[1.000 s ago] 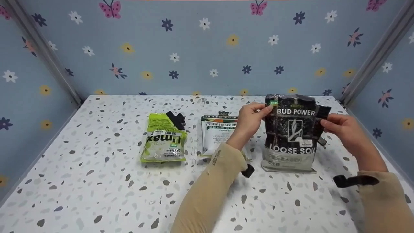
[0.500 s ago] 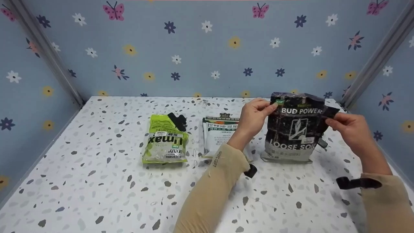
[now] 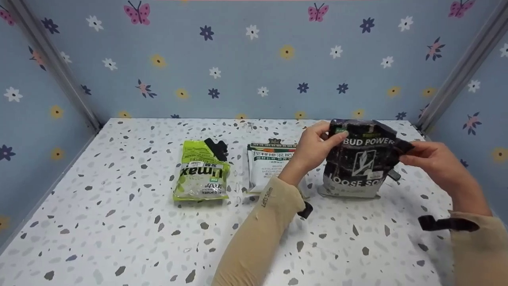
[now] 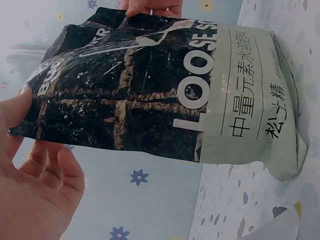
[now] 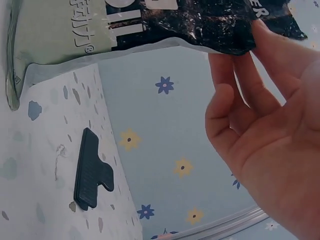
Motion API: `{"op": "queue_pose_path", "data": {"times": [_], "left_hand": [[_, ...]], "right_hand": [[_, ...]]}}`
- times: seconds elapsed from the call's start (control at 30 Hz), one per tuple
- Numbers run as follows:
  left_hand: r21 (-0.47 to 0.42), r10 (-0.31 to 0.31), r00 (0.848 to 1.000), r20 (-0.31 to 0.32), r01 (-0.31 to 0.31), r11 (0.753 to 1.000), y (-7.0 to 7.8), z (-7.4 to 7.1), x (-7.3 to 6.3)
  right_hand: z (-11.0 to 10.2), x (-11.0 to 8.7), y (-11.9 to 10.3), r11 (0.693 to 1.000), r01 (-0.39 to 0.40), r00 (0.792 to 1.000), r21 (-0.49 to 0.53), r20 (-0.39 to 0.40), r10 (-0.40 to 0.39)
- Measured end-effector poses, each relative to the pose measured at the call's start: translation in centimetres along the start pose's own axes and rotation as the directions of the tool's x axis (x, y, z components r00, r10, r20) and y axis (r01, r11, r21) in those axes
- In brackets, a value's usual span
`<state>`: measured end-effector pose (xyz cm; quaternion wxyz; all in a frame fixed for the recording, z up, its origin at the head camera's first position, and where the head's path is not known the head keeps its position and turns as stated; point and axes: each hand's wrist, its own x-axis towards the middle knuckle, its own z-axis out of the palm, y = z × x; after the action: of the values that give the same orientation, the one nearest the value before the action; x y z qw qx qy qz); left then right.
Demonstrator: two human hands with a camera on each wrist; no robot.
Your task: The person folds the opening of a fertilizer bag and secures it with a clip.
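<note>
A black and pale green soil bag [image 3: 345, 167], printed "BUD POWER LOOSE SOIL", stands on the right side of the table. My left hand [image 3: 311, 149] pinches its upper left edge between thumb and fingers. At the upper right corner my right hand [image 3: 440, 161] pinches a flap of the bag, which bends outward. Both grips show in the wrist views, where the bag [image 4: 120, 90] has its base on the tabletop. Behind the bag's right side lies a dark bag clip [image 5: 89, 170], touched by neither hand and partly hidden in the head view.
A green and white "Umax" bag [image 3: 202, 178] with a black clip [image 3: 216, 150] on its corner lies left of centre. Beside it is a white bag [image 3: 266, 171] with a clip at its top, partly covered by my left arm. Patterned walls enclose the table [image 3: 119, 222].
The soil bag's base has shifted toward the back of the table. My right hand has moved rightward with the top corner, which now folds out more. Other bags stay put.
</note>
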<state>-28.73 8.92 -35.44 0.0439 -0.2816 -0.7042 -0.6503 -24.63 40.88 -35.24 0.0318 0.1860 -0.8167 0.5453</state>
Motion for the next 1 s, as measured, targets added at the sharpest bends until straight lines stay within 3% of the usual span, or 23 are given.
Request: {"op": "queue_pose_path", "data": {"times": [0.07,0.1,0.2,0.27,0.33,0.47,0.53,0.63,0.73,0.83,1.0], "left_hand": [[0.004,0.015,1.000,-0.013,-0.015,1.000,0.1,0.0,-0.1],[0.007,0.020,1.000,-0.017,-0.020,1.000,0.1,0.0,-0.1],[-0.014,0.025,1.000,-0.009,-0.025,1.000,0.2,0.1,-0.1],[-0.047,0.012,1.000,0.007,-0.012,0.999,0.2,0.1,-0.1],[-0.081,0.002,1.000,0.028,0.000,0.997,0.2,0.1,-0.1],[-0.103,0.006,0.998,0.064,0.001,0.995,0.3,0.1,-0.1],[-0.089,0.012,0.997,0.077,-0.005,0.996,0.4,0.1,-0.1],[-0.074,0.022,0.995,0.101,-0.015,0.997,0.6,0.1,-0.1],[-0.052,0.033,0.993,0.118,-0.027,0.998,0.7,0.0,-0.1],[-0.032,0.041,0.991,0.124,-0.037,0.999,0.9,-0.1,-0.2],[0.010,0.027,0.992,0.121,-0.028,1.000,1.2,-0.1,-0.2]], "right_hand": [[-0.2,-0.1,0.2,0.983,0.035,0.995,0.181,0.087,-0.051],[-0.2,0.0,0.4,0.959,0.049,0.988,0.281,0.128,-0.088],[0.1,0.3,0.5,0.849,0.075,0.957,0.523,0.201,-0.208],[0.6,0.6,0.3,0.787,0.093,0.939,0.610,0.210,-0.273],[1.3,0.8,-0.2,0.770,0.111,0.944,0.629,0.176,-0.280],[2.5,0.9,-1.7,0.834,0.146,0.981,0.532,0.029,-0.190],[3.1,1.0,-2.4,0.880,0.138,0.990,0.455,-0.070,-0.119],[3.7,1.1,-3.2,0.925,0.131,0.980,0.356,-0.185,-0.068],[4.1,1.2,-3.9,0.973,0.117,0.968,0.200,-0.241,-0.067],[4.3,1.2,-4.4,0.993,0.096,0.966,0.065,-0.247,-0.077],[5.2,1.4,-5.2,0.995,0.082,0.962,-0.061,-0.257,-0.095]]}}
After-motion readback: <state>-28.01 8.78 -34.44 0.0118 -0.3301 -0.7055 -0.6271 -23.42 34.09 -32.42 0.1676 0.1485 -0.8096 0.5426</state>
